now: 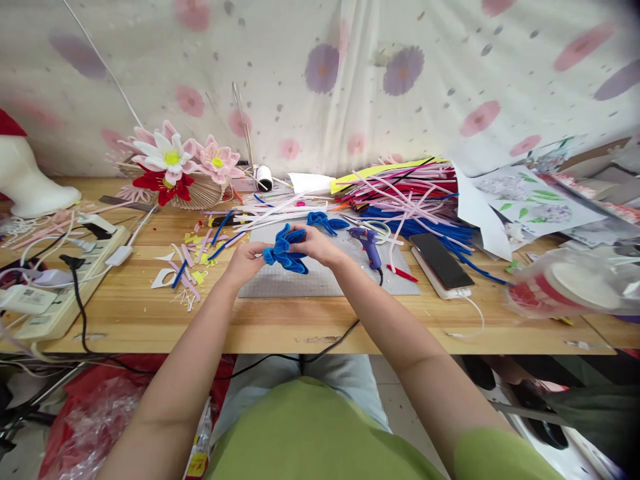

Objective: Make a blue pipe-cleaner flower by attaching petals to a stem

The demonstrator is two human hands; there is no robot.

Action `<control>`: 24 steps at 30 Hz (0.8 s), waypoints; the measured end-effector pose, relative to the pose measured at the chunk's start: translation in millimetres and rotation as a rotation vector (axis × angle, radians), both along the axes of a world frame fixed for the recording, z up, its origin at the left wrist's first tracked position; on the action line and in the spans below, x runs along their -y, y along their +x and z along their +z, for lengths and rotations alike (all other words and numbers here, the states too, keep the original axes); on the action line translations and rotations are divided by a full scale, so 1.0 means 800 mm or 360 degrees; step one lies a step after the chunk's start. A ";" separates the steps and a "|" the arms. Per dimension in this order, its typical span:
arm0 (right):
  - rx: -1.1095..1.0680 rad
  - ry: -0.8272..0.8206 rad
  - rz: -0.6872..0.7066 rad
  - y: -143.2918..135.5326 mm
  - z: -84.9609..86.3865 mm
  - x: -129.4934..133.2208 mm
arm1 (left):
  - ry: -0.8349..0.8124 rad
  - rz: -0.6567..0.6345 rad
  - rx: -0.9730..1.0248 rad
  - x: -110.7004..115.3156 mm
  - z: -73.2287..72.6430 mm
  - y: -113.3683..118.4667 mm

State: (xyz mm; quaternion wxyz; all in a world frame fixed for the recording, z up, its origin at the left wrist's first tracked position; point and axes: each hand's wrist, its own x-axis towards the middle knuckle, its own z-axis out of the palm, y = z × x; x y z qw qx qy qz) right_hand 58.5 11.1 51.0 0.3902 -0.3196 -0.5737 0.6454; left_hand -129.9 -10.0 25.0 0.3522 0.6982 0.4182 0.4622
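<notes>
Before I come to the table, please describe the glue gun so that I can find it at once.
Find the grey mat on the wooden table. The glue gun lies on its right part, left of the black phone. It is purple with a black cable, unlike the pale-handled scissors behind it and the thin red tool nearby.

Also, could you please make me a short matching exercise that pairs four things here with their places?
1. Blue fuzzy piece
2. Glue gun
3. Phone
4. Power strip

A. On a white block
B. At the left end of the table
C. Between left hand and right hand
D. On the grey mat

Pairs: 1-C, 2-D, 3-A, 4-B
</notes>
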 end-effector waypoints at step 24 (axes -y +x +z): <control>-0.0074 -0.0808 -0.0364 0.003 -0.020 -0.032 | -0.0004 0.0138 -0.0534 -0.018 0.016 0.044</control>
